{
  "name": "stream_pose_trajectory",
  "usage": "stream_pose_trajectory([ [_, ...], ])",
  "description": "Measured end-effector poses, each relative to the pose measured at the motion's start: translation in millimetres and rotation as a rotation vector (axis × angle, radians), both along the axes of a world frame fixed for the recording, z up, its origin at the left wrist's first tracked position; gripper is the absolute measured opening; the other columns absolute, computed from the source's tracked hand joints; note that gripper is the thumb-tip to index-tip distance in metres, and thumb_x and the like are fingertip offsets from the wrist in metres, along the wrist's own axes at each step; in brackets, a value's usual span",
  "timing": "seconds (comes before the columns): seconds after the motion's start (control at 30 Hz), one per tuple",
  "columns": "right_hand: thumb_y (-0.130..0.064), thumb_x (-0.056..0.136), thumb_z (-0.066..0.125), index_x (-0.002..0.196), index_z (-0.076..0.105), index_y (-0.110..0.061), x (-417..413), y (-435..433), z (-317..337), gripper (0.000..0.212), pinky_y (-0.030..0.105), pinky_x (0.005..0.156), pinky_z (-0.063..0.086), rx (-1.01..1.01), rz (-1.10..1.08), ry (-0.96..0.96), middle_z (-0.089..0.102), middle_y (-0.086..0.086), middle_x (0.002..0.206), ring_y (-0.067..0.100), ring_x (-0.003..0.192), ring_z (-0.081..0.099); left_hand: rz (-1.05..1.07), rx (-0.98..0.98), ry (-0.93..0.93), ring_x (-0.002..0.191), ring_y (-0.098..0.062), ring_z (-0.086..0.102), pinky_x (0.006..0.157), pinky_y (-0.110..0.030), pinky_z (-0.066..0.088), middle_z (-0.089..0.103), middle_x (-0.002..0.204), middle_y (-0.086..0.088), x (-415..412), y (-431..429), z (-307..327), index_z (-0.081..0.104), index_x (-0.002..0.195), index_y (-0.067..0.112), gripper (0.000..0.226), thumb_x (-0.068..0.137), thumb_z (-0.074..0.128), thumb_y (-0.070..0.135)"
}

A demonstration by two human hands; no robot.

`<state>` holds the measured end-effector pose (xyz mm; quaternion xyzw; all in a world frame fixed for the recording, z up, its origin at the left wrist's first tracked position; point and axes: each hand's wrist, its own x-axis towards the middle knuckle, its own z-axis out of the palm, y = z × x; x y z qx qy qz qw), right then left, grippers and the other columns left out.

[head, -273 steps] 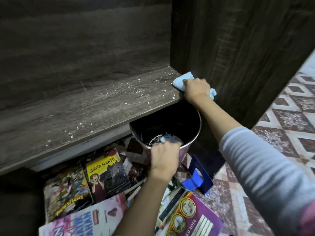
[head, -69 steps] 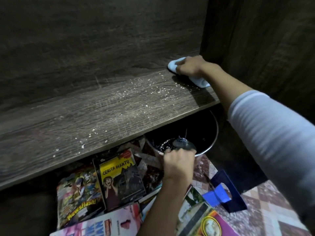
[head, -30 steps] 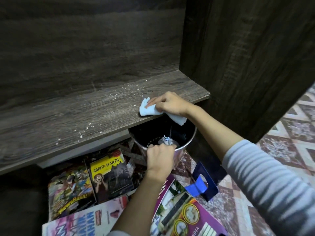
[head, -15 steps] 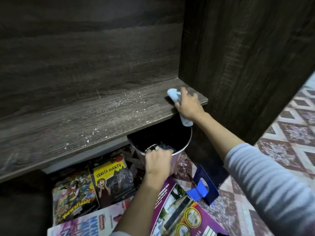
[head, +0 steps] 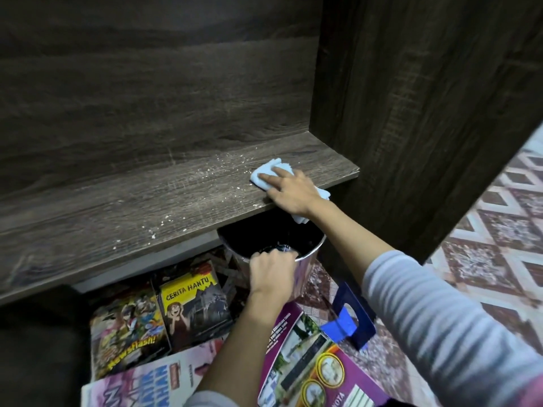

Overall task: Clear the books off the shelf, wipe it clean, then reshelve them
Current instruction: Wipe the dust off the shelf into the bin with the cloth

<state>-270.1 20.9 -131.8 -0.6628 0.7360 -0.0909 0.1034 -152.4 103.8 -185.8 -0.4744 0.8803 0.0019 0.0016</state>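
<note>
Wiping stage, by the look of it. Right hand (head: 293,190) laid flat on a crumpled pale blue cloth (head: 264,174) near the right end of the dark wood-grain shelf board (head: 132,212), close to its front edge. Fingers straight and slightly spread, pressing down rather than gripping. One tail of cloth hanging off the edge below the wrist. Scatter of white crumbs (head: 223,163) just left of the cloth, thinning further left. No books on the visible board.

Left hand (head: 271,273) curled over the near rim of a round shiny-rimmed pail with a dark inside (head: 313,252), fingers hooked on the rim, steadying it just under the shelf edge, below the cloth.

Books down on the patterned tile floor (head: 484,245): yellow "CERITA HANTU" paperback (head: 191,304), bright comic cover (head: 126,327) touching it, glossy purple booklet (head: 311,365) beside the left forearm. Blue plastic bookend (head: 349,321) upright, right of the pail.

Risks, as judged:
- Crumbs flicked past the pail rim onto the covers below, if swept too fast or left of the pail mouth.
- Loose cloth tail dragging grit back across wiped wood.
- Pail tilting and spilling if the grip slackens — resting or held up, cannot tell.
- Left stretch of board still speckled — easy to skip.
</note>
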Motion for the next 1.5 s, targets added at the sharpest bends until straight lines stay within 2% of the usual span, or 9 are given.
stream_pose_trajectory([
  [0.17, -0.027, 0.086, 0.056, 0.145, 0.027, -0.041, 13.4, 10.8, 2.6, 0.067, 0.04, 0.113, 0.021, 0.034, 0.117, 0.054, 0.015, -0.007, 0.158, 0.034, 0.139, 0.02, -0.002, 0.006, 0.011, 0.106, -0.029, 0.061, 0.088, -0.032, 0.041, 0.066, 0.11, -0.009, 3.2, 6.1, 6.6, 0.058, 0.117, 0.021, 0.026, 0.094, 0.045, 0.019],
  [0.4, -0.005, 0.08, 0.047, 0.14, 0.039, -0.041, 22.3, 28.6, 5.5, 0.071, 0.039, 0.111, 0.029, 0.07, 0.231, 0.077, 0.024, -0.008, 0.156, 0.032, 0.134, 0.03, 0.07, 0.039, 0.037, 0.105, -0.027, 0.062, 0.086, -0.031, 0.043, 0.067, 0.109, -0.008, 18.2, 18.8, 15.5, 0.06, 0.113, 0.025, 0.024, 0.095, 0.044, 0.02],
  [0.53, 0.002, 0.079, 0.043, 0.129, 0.057, -0.035, 20.1, 45.3, 27.3, 0.063, 0.028, 0.106, 0.035, 0.055, 0.27, -0.115, 0.048, -0.002, 0.143, 0.024, 0.131, 0.043, 0.068, 0.037, 0.032, 0.106, -0.027, 0.061, 0.084, -0.031, 0.044, 0.066, 0.111, -0.006, 32.7, 24.5, 21.0, 0.058, 0.118, 0.029, 0.027, 0.095, 0.045, 0.022],
  [0.63, -0.003, 0.085, 0.046, 0.128, 0.059, -0.026, 9.2, 46.9, 44.2, 0.051, 0.022, 0.102, 0.031, -0.09, 0.095, -0.265, 0.054, 0.006, 0.137, 0.024, 0.13, 0.045, 0.061, 0.024, 0.0, 0.106, -0.028, 0.062, 0.083, -0.03, 0.044, 0.066, 0.111, -0.006, 37.7, 24.8, 18.7, 0.057, 0.119, 0.028, 0.028, 0.095, 0.045, 0.02],
  [0.77, -0.015, 0.088, 0.048, 0.133, 0.051, -0.022, -22.3, 18.7, 41.5, 0.046, 0.041, 0.105, 0.035, -0.178, -0.325, -0.06, 0.046, 0.017, 0.14, 0.037, 0.129, 0.041, 0.056, 0.032, 0.003, 0.104, -0.028, 0.062, 0.082, -0.031, 0.044, 0.067, 0.108, -0.006, 39.3, 19.8, 15.2, 0.057, 0.119, 0.028, 0.028, 0.096, 0.044, 0.018],
  [0.97, -0.026, 0.096, 0.039, 0.147, 0.022, -0.018, -58.8, -13.6, 6.0, 0.055, 0.051, 0.114, 0.005, 0.034, -0.496, -0.011, 0.002, 0.021, 0.157, 0.048, 0.141, -0.003, 0.048, 0.061, 0.025, 0.104, -0.029, 0.062, 0.083, -0.031, 0.044, 0.067, 0.107, -0.007, 36.0, 1.7, 9.2, 0.058, 0.118, 0.027, 0.026, 0.095, 0.048, 0.019],
  [1.17, -0.021, 0.095, 0.034, 0.142, 0.033, -0.011, -61.4, -43.6, 26.7, 0.048, 0.051, 0.113, 0.016, 0.017, -0.413, 0.073, 0.018, 0.029, 0.15, 0.047, 0.138, 0.016, 0.052, 0.02, 0.042, 0.102, -0.028, 0.063, 0.082, -0.03, 0.043, 0.068, 0.103, -0.005, 37.7, -8.9, 13.1, 0.06, 0.113, 0.026, 0.024, 0.093, 0.05, 0.017],
  [1.3, -0.018, 0.094, 0.038, 0.135, 0.042, -0.014, -53.6, -42.9, 33.3, 0.042, 0.045, 0.104, 0.031, -0.054, -0.189, 0.134, 0.035, 0.023, 0.141, 0.041, 0.129, 0.036, 0.052, -0.001, 0.05, 0.099, -0.027, 0.064, 0.08, -0.03, 0.044, 0.068, 0.1, -0.005, 39.4, -15.4, 16.7, 0.06, 0.11, 0.026, 0.021, 0.095, 0.049, 0.016],
  [1.5, -0.017, 0.092, 0.046, 0.144, 0.038, -0.029, -44.5, 2.4, 21.0, 0.054, 0.037, 0.106, 0.03, -0.091, 0.06, 0.15, 0.027, 0.004, 0.155, 0.032, 0.135, 0.036, 0.016, 0.033, 0.051, 0.102, -0.028, 0.063, 0.083, -0.031, 0.044, 0.068, 0.105, -0.006, 30.7, -2.5, 12.4, 0.06, 0.114, 0.026, 0.023, 0.096, 0.047, 0.02],
])
